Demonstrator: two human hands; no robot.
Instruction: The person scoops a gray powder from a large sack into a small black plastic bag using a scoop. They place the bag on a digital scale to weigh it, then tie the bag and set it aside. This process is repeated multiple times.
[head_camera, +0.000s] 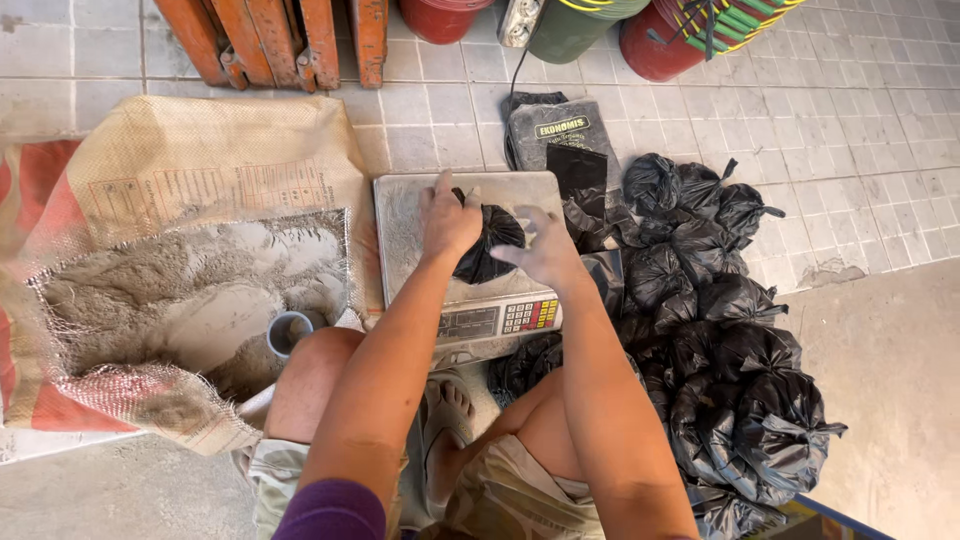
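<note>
A small black plastic bag, filled and bunched at the top, sits on the steel platform of a digital weighing scale. My left hand grips the bag's gathered neck from the left. My right hand is at the bag's right side, fingers curled around the plastic. Just left of my knee, an open woven sack of grey powder lies on the floor with a small grey cup resting in it.
A heap of tied black bags lies to the right of the scale. A pack of empty black bags lies behind the scale. Orange metal frames and red and green drums stand along the far edge of the tiled floor.
</note>
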